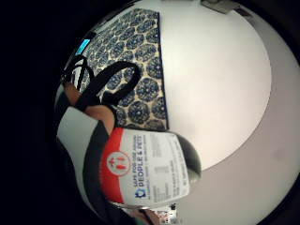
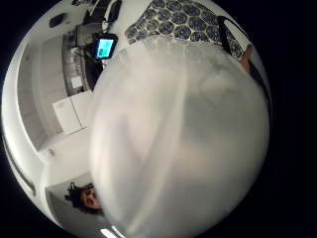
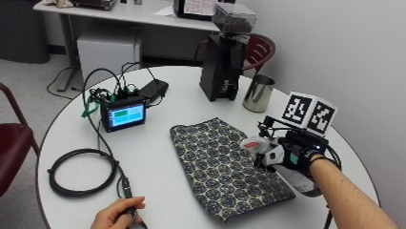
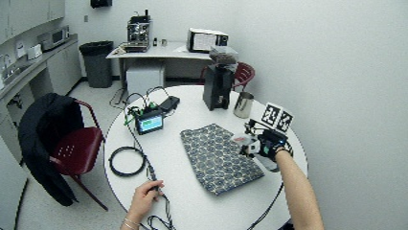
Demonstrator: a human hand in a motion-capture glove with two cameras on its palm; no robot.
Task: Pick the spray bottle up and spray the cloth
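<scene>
Gripping the spray bottle [image 3: 266,151], the grip [image 3: 297,157] is curled round it beside the cloth [image 3: 225,167], right of frame centre.

An office break room: microwave [image 4: 56,37], counter cabinets [image 4: 38,67], trash bin [image 4: 97,63], espresso machine [image 4: 138,32].

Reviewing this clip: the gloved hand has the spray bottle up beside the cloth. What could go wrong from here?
Two risks, both judgements. The right hand holds the spray bottle at the patterned cloth's edge, so mist may partly land on the bare white table if the nozzle is not turned toward the cloth. The small screen unit and its cables sit across the cloth; a wide spray might drift onto them.
</scene>
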